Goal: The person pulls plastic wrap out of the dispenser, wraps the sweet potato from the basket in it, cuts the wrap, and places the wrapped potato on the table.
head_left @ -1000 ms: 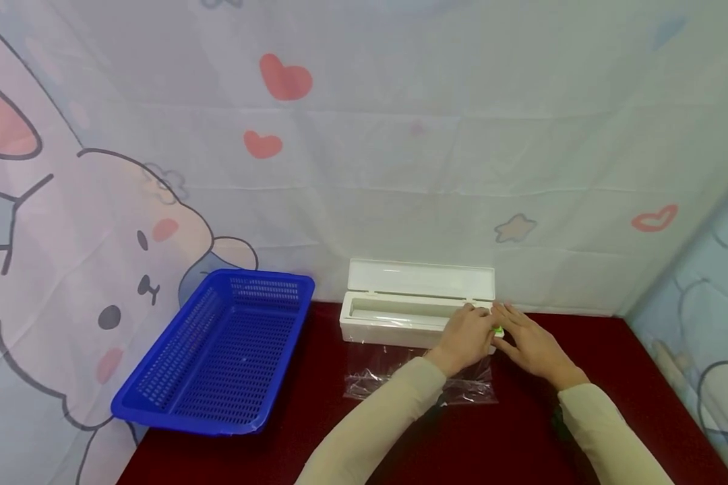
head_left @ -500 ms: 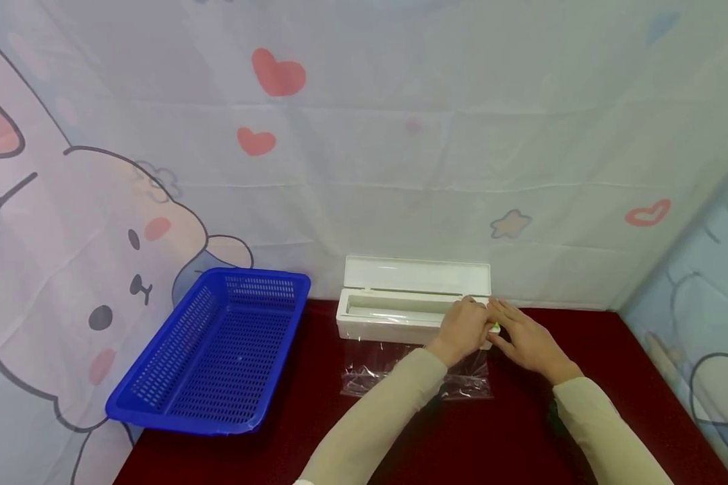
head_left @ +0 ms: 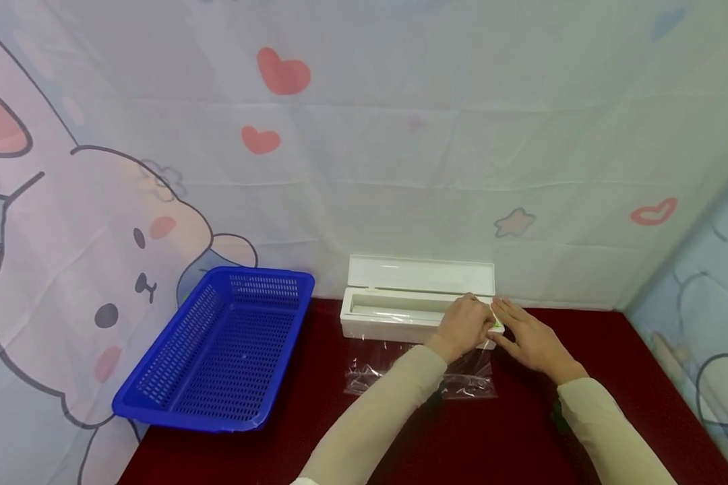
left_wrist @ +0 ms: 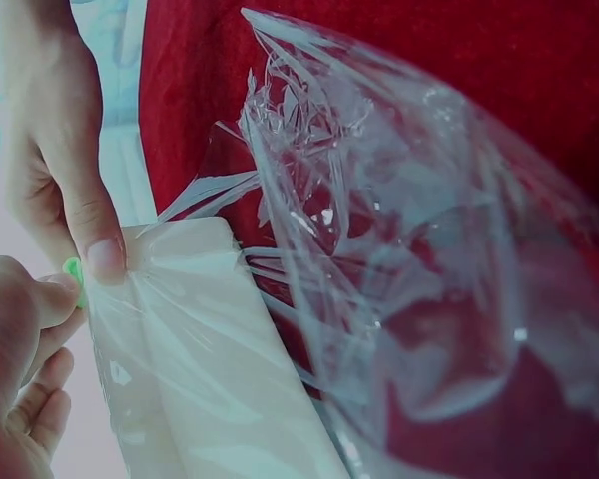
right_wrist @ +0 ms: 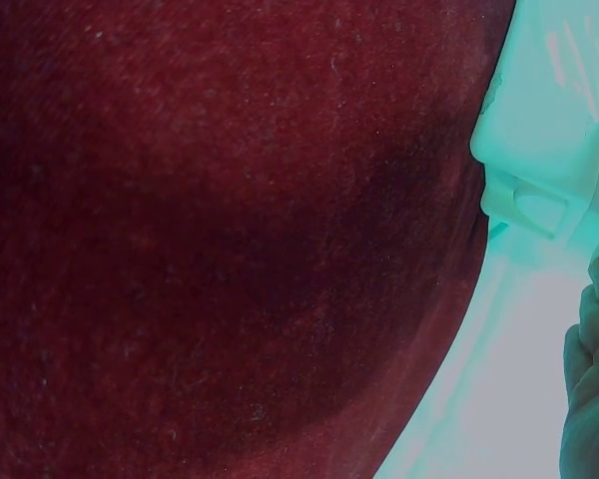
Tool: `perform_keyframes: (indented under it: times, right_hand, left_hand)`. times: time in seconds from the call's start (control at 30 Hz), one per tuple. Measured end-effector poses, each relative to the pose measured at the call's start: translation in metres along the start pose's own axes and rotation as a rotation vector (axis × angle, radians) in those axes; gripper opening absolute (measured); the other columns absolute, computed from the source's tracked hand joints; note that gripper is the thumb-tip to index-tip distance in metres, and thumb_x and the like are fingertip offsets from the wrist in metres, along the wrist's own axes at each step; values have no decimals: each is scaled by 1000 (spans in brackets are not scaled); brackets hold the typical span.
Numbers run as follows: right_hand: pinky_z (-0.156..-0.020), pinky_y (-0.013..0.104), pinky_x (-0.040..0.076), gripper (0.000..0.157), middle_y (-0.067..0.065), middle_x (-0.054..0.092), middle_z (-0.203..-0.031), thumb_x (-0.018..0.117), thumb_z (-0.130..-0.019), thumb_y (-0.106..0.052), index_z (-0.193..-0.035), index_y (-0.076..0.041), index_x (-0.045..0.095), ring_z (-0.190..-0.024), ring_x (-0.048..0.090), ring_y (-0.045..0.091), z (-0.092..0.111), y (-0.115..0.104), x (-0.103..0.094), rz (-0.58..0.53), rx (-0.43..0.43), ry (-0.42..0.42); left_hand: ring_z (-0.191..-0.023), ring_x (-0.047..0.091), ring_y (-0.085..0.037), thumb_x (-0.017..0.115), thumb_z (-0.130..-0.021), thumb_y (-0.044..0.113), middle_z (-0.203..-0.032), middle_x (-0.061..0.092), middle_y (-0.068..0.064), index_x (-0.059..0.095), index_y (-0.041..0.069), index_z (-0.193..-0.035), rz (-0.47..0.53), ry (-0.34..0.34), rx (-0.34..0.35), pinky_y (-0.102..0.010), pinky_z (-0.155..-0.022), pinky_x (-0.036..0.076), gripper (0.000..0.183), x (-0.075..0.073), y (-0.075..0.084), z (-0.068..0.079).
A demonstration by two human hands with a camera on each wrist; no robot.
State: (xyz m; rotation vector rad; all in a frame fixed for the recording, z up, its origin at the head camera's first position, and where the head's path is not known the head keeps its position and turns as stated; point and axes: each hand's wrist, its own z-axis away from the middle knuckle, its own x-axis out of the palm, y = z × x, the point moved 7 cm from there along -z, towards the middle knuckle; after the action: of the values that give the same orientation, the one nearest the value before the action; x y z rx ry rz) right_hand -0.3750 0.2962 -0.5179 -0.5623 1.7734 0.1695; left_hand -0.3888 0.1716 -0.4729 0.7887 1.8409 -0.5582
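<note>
A long white cling film dispenser stands at the table's back with its lid raised. A sheet of clear cling film hangs from its front onto the table, crumpled at the free end. My left hand pinches a small green slider at the dispenser's right end, between thumb and fingers. My right hand holds that same end, its thumb pressing the film-covered front edge. In the right wrist view only the end of the dispenser and part of a hand show.
To the left sits a blue perforated plastic basket, partly near the table's left edge. Dark red cloth covers the table. A printed curtain closes off the back and sides, right behind the raised lid.
Both hands stay at the dispenser's right end, with hardly any movement. The view shifts slightly; the dispenser, film and basket keep their places.
</note>
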Motion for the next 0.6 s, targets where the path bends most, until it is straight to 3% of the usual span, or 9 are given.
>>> perform_keyframes:
  times: [0.2, 0.43, 0.6]
  right_hand:
    - [-112, 63, 47, 73, 24, 43, -166, 65, -106, -42, -158, 4, 44, -151, 43, 47, -1, -2, -2, 1, -7, 18]
    - [-113, 63, 46, 75, 24, 39, -168, 63, -107, -44, -160, 3, 41, -153, 40, 47, 0, -1, -1, 1, 10, -23]
    - [-112, 64, 47, 77, 25, 39, -167, 63, -107, -47, -161, 3, 41, -153, 40, 47, 0, 0, 1, 5, 11, -28]
  left_hand:
    - [-101, 73, -4, 74, -100, 28, -104, 81, 16, 86, 28, -107, -14, -6, -9, -21, -104, 51, 13, 0, -3, 2]
    - [-102, 70, -8, 73, -101, 27, -103, 81, 14, 86, 28, -107, 44, -20, -43, -20, -100, 52, 14, -1, -8, 6]
    - [-100, 69, -7, 73, -101, 29, -102, 81, 16, 85, 30, -108, 33, -26, -48, -17, -99, 51, 14, 0, -9, 7]
